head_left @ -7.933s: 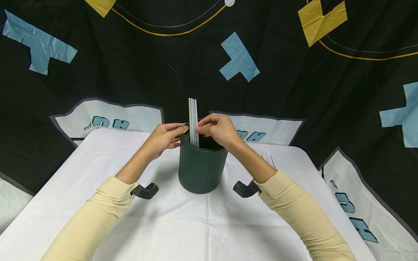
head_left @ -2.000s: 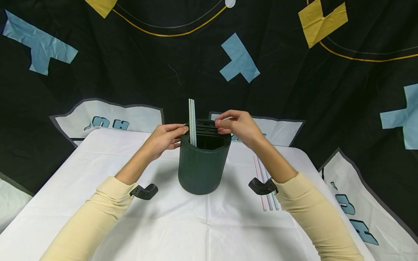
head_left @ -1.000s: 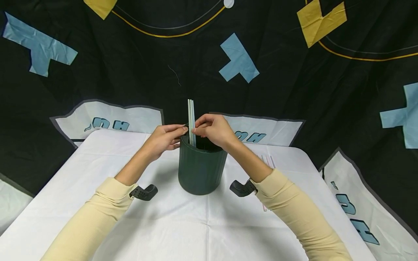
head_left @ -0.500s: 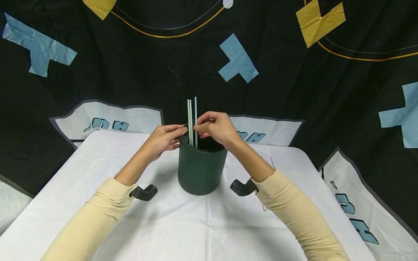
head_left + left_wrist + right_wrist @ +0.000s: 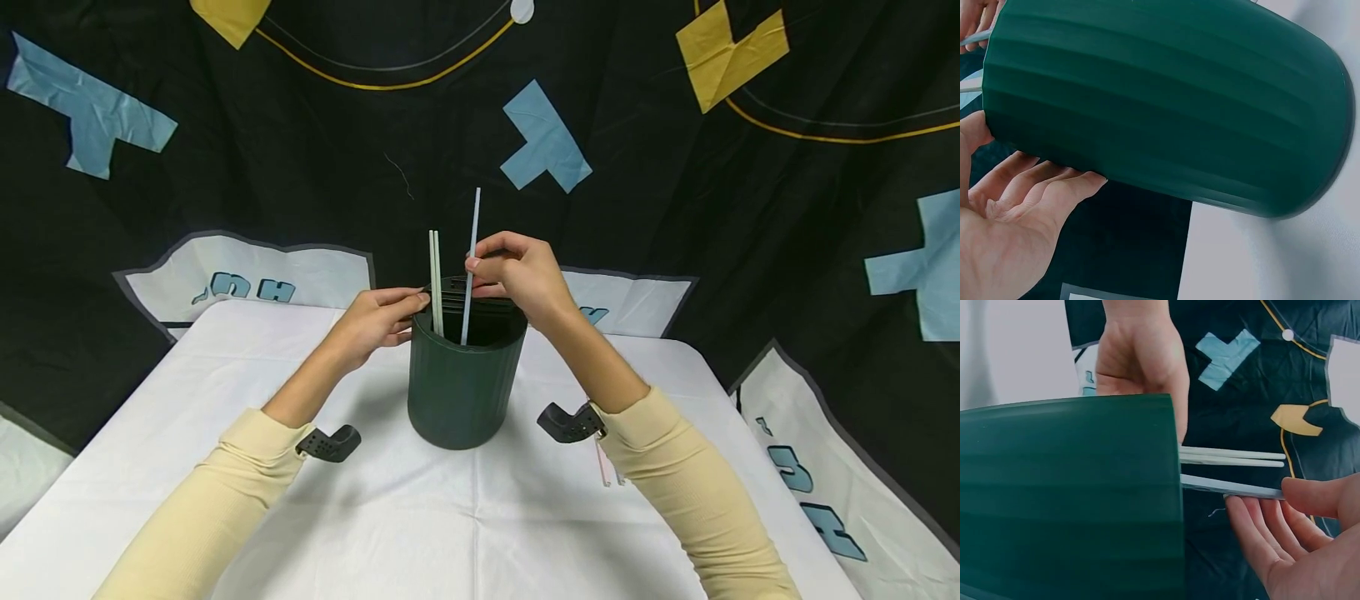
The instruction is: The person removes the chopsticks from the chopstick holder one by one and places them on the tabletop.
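A dark green ribbed cup (image 5: 461, 383) stands on the white table (image 5: 390, 517). My left hand (image 5: 378, 321) grips its rim on the left side, fingers against the wall (image 5: 1041, 187). My right hand (image 5: 517, 271) pinches a pale blue straw (image 5: 469, 267) and holds it partly lifted, its lower end still inside the cup. Two pale green straws (image 5: 434, 279) stand upright in the cup beside it. In the right wrist view the blue straw (image 5: 1229, 486) lies under the two green straws (image 5: 1229, 456), with my fingertips (image 5: 1310, 494) on it.
Several straws (image 5: 603, 467) lie on the table under my right forearm. A black cloth with blue and yellow shapes (image 5: 543, 137) hangs behind the table. The table's right edge (image 5: 757, 417) is close to my right arm.
My right hand has risen and pulled the blue straw upward, away from the two green straws. Earlier a pink straw stood in the cup; it is gone from it now.
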A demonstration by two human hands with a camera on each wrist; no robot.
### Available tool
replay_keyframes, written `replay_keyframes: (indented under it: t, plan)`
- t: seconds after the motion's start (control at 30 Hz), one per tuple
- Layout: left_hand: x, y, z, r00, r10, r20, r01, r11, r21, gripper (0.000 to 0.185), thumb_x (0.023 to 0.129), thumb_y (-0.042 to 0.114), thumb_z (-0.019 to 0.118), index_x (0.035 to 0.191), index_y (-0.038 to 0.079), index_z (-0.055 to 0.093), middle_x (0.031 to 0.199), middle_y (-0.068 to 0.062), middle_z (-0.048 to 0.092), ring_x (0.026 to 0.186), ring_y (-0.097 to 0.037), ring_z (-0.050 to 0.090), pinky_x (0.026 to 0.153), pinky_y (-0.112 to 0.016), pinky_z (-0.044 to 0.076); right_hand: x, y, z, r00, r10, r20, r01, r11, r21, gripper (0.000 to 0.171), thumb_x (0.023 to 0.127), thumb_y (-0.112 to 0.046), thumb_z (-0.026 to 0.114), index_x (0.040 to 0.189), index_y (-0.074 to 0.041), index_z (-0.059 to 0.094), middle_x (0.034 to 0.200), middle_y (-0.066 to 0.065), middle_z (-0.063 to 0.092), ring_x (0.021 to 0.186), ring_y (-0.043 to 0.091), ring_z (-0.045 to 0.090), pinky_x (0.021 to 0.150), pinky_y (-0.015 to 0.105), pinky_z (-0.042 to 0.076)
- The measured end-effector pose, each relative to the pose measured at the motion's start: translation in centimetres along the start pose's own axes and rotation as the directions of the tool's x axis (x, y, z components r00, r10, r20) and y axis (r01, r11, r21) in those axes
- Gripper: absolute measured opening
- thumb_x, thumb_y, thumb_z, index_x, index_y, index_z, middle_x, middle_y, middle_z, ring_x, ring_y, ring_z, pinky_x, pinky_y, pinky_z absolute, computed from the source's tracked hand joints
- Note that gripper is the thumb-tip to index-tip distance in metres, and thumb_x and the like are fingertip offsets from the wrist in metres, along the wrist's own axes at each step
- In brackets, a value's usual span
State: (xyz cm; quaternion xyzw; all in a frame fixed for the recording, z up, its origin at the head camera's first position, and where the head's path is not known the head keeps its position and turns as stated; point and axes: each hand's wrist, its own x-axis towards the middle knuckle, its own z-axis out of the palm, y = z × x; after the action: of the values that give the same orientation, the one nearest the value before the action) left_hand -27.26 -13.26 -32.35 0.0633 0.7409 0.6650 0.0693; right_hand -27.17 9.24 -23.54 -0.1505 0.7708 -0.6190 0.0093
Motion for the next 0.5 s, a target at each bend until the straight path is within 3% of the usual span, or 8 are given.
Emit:
replay_keyframes:
  t: [0.17, 0.5]
  plan:
    - [0.0, -0.1, 0.0, 1.000, 0.001, 0.000, -0.001, 1.000, -0.001, 0.048, 0.102, 0.029, 0.063, 0.142, 0.004, 0.057, 0.139, -0.016, 0.063, 0.115, -0.019, 0.068, 0.099, -0.040, 0.056, -0.1, -0.4, -0.6, 1.000, -0.019, -0.024, 0.020, 0.998, 0.058, 0.009, 0.095, -0.007, 0.070, 0.102, -0.004, 0.067, 0.099, 0.010, 0.068, 0.084, 0.027, 0.071, 0.085, 0.041, 0.063]
    - [0.0, -0.1, 0.1, 1.000, 0.007, -0.002, -0.007, 1.000, 0.014, 0.049, 0.102, 0.028, 0.063, 0.143, 0.003, 0.056, 0.139, -0.017, 0.062, 0.126, -0.031, 0.063, 0.099, -0.040, 0.056, -0.2, -1.6, -3.0, 0.982, -0.065, -0.176, 0.100, 0.975, 0.199, 0.009, 0.095, -0.004, 0.069, 0.103, -0.003, 0.068, 0.092, 0.008, 0.072, 0.075, 0.020, 0.072, 0.078, 0.035, 0.064]
